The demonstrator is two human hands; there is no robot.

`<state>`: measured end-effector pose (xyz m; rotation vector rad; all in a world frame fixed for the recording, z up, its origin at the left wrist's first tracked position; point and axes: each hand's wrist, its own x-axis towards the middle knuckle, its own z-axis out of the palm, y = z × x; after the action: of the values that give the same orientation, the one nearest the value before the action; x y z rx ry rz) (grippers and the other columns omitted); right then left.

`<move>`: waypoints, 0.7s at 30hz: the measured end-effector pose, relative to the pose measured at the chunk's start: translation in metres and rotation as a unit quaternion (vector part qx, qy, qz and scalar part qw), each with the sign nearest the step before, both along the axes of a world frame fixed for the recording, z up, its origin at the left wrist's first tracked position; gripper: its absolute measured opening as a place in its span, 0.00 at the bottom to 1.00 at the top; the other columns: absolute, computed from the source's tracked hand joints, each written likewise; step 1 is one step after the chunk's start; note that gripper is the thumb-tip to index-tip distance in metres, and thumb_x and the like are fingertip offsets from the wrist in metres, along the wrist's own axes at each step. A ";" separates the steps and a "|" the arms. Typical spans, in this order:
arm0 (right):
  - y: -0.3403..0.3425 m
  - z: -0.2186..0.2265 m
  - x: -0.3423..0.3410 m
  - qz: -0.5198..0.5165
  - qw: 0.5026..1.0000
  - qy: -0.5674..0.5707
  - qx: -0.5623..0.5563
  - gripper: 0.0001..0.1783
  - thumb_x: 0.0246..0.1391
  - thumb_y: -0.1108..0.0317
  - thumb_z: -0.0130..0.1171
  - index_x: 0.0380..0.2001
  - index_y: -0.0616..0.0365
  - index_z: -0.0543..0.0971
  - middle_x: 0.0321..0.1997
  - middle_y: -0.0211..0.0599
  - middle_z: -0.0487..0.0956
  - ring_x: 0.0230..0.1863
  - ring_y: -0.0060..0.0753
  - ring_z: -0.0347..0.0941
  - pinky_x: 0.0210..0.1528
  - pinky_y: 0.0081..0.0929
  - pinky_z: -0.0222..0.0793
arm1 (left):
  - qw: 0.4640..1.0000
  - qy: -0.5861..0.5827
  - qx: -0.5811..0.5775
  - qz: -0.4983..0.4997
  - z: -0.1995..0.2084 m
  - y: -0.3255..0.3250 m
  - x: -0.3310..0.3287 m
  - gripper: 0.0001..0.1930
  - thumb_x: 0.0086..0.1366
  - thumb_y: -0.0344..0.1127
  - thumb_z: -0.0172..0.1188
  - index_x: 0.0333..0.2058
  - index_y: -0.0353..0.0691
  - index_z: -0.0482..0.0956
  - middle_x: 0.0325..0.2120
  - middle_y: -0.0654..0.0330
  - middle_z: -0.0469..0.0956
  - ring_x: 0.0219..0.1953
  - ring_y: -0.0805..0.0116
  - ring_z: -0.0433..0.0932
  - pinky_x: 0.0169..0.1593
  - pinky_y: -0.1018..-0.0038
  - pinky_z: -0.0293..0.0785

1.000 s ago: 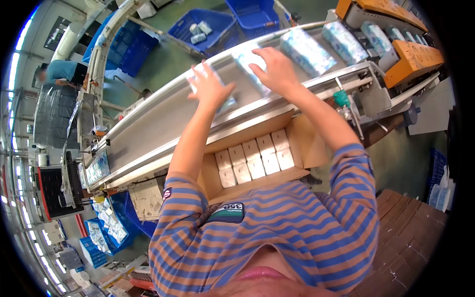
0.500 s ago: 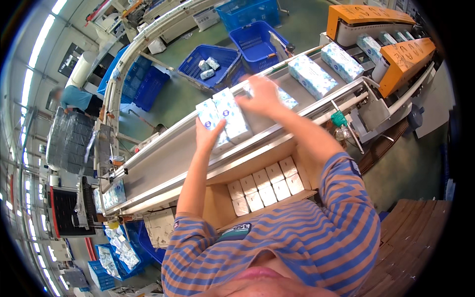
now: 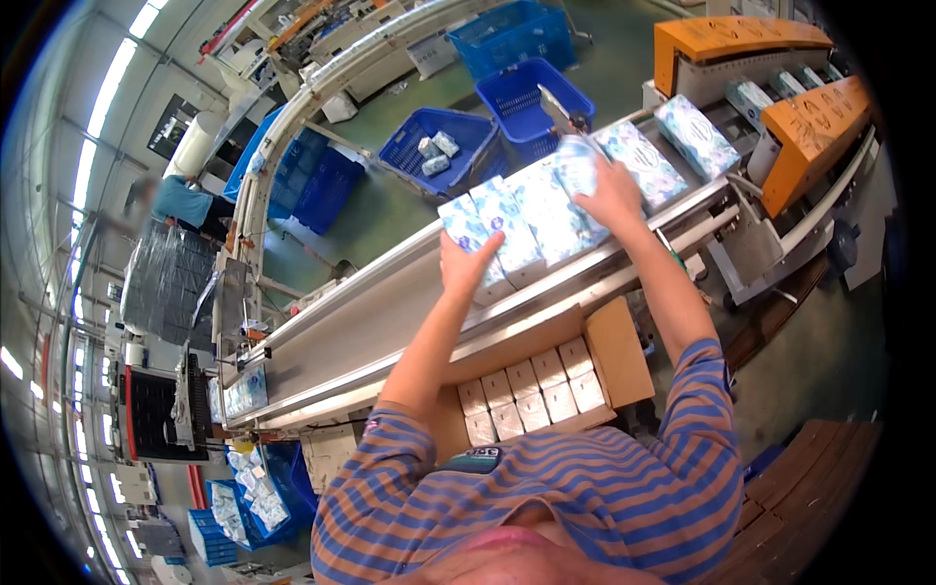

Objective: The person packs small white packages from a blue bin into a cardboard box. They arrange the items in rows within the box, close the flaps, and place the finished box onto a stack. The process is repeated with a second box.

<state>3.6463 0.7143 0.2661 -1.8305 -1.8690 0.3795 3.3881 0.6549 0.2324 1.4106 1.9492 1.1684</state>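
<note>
Packs (image 3: 534,216), round emblems (image 3: 496,223) printed, along conveyor (image 3: 375,302), one o'clock; my left fingers (image 3: 449,255) spread open against end pack (image 3: 460,220), right fingers (image 3: 606,174) on another, grip unclear.

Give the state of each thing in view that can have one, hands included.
Belt: loaded; motion unclear.
Row of packs: side by side on the belt.
Left hand: open, thumb spread, against the leftmost pack of that row.
Right hand: at the row; blurred, grip unclear.
Carton: open, two rows of wrapped packs inside.
Blue crate beyond the belt: open-topped, three small packs inside.
</note>
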 end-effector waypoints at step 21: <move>-0.029 -0.007 -0.109 0.176 0.982 0.025 0.059 0.30 0.35 0.46 0.60 0.36 0.60 0.73 0.38 0.60 0.72 0.39 0.53 0.72 0.41 0.37 0.69 | 0.988 -0.134 0.037 -0.067 0.004 -0.034 -0.060 0.40 0.43 0.40 0.70 0.51 0.28 0.58 0.46 0.51 0.67 0.48 0.66 0.68 0.52 0.70 0.63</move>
<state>3.5374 0.6853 0.2595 -1.4002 -2.1319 0.4198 3.3280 0.6211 0.2364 1.3218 1.6178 1.3037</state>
